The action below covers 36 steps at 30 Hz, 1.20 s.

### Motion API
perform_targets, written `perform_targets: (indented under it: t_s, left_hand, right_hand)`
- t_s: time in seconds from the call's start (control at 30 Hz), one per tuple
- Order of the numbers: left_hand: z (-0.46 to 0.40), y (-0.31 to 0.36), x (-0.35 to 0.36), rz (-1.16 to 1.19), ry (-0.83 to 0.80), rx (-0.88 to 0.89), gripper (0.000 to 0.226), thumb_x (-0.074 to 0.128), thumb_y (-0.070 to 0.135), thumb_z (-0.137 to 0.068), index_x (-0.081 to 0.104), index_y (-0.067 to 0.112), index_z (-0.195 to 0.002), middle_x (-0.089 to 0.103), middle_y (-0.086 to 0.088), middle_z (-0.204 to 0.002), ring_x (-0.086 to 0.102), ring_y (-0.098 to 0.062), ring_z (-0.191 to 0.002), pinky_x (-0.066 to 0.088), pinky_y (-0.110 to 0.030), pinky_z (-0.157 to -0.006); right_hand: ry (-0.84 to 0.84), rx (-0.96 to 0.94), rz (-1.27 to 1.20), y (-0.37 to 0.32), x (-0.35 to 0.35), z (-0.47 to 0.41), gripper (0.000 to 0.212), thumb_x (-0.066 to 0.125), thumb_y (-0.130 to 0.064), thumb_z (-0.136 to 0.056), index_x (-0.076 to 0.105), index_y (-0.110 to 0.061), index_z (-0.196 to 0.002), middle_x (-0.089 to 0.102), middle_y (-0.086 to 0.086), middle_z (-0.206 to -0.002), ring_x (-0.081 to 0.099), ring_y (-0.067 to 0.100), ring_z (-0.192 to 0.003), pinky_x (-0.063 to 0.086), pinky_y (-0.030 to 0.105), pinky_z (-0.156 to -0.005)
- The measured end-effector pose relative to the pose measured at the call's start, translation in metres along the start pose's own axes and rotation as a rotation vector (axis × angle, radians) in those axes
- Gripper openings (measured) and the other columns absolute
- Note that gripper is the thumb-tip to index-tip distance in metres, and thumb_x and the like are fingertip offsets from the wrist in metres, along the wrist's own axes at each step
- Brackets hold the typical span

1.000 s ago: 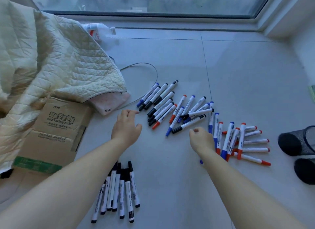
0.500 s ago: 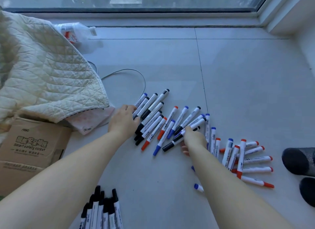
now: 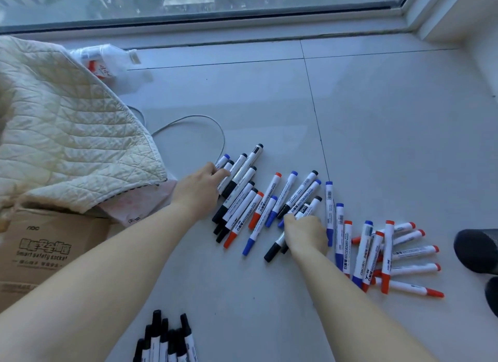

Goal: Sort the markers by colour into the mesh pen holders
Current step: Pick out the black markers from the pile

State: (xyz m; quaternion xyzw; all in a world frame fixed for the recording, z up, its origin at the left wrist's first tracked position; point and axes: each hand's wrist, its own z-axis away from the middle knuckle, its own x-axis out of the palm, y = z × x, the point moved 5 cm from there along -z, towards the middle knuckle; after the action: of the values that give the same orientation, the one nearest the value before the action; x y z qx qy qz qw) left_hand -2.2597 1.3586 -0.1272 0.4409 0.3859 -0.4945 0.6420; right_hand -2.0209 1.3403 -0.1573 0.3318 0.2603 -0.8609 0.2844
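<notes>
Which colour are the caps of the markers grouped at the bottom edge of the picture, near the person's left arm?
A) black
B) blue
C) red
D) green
A: every cap in the black markers grouped at the bottom edge is black, with no red or blue among them.

The markers [image 3: 272,200] were white-barrelled whiteboard pens with black, blue or red caps, lying flat on the tiled floor in a loose, mixed fan. A sorted black group [image 3: 164,340] lay side by side at the near edge, caps pointing away. Red markers [image 3: 412,267] fanned out at the right, with blue ones among them. Two dark mesh holders [image 3: 477,251] showed at the right edge, cut off by the frame.
</notes>
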Motion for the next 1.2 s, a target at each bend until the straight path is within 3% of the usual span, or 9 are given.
perform_targets:
  t_s: [0.27,0.5,0.6,0.77,0.9,1.03,1.13,1.2]
  left_hand:
    - [-0.005,-0.009,-0.007,-0.079,0.024,0.073,0.042,0.043,0.012,-0.090,0.044,0.026,-0.129,0.051,-0.001,-0.115,0.053,-0.025,-0.098,0.035,-0.031,-0.069]
    - [-0.010,-0.005,-0.005,-0.060,-0.037,0.128,0.044,0.042,0.010,-0.090,0.046,0.029,-0.129,0.049,0.001,-0.121,0.057,-0.026,-0.093,0.035,-0.029,-0.068]
    - [-0.013,-0.004,-0.005,-0.084,-0.066,0.140,0.049,0.041,0.008,-0.089,0.043,0.033,-0.132,0.046,0.002,-0.121,0.054,-0.024,-0.086,0.034,-0.028,-0.067]
    - [-0.020,-0.003,-0.004,-0.111,-0.073,0.169,0.052,0.043,0.010,-0.090,0.039,0.035,-0.135,0.043,0.002,-0.124,0.052,-0.020,-0.104,0.041,-0.030,-0.074]
    - [-0.023,-0.001,-0.002,-0.118,-0.101,0.187,0.058,0.045,0.008,-0.087,0.035,0.037,-0.136,0.039,0.003,-0.126,0.048,-0.019,-0.109,0.043,-0.030,-0.078]
    - [-0.023,-0.001,-0.003,-0.155,-0.091,0.207,0.063,0.049,0.008,-0.084,0.030,0.034,-0.138,0.038,0.002,-0.129,0.045,-0.019,-0.114,0.041,-0.029,-0.082]
    - [-0.022,-0.002,-0.002,-0.210,-0.068,0.244,0.064,0.050,0.011,-0.084,0.027,0.033,-0.140,0.038,0.003,-0.131,0.040,-0.018,-0.117,0.040,-0.030,-0.092]
    - [-0.023,-0.002,-0.002,-0.221,-0.049,0.263,0.064,0.050,0.013,-0.084,0.026,0.033,-0.141,0.037,0.004,-0.134,0.036,-0.018,-0.119,0.039,-0.030,-0.094]
  right_hand:
    - [0.051,-0.118,-0.053,0.008,-0.005,-0.001,0.033,0.052,-0.037,-0.082,0.054,-0.005,-0.087,0.057,0.008,-0.082,0.052,0.026,-0.074,0.036,0.028,-0.059]
    - [0.029,-0.191,-0.123,0.016,-0.010,-0.008,0.027,0.045,-0.027,-0.084,0.038,-0.014,-0.061,0.045,0.001,-0.060,0.045,0.023,-0.062,0.032,0.028,-0.054]
    - [-0.029,-0.177,-0.142,0.014,-0.010,-0.011,0.029,0.044,-0.029,-0.086,0.040,-0.014,-0.061,0.048,0.002,-0.063,0.045,0.020,-0.059,0.036,0.029,-0.056]
    - [-0.167,-0.175,-0.313,0.004,-0.011,-0.012,0.032,0.047,-0.039,-0.088,0.051,-0.016,-0.067,0.055,0.002,-0.065,0.053,0.021,-0.063,0.051,0.039,-0.067]
    - [-0.195,-0.203,-0.416,-0.006,-0.022,-0.011,0.031,0.050,-0.038,-0.089,0.055,-0.016,-0.068,0.054,-0.001,-0.061,0.052,0.016,-0.057,0.043,0.025,-0.051]
    - [-0.099,-0.236,-0.339,-0.023,-0.038,-0.017,0.029,0.046,-0.033,-0.088,0.049,-0.015,-0.065,0.058,0.004,-0.066,0.055,0.018,-0.056,0.037,0.025,-0.046]
    - [-0.109,-0.213,-0.283,-0.036,-0.038,-0.021,0.018,0.044,-0.024,-0.086,0.047,-0.015,-0.071,0.061,0.012,-0.083,0.064,0.032,-0.074,0.054,0.034,-0.061]
    - [-0.081,-0.233,-0.208,-0.046,-0.038,-0.023,0.015,0.043,-0.021,-0.086,0.045,-0.014,-0.072,0.057,0.009,-0.079,0.061,0.032,-0.076,0.053,0.037,-0.066]
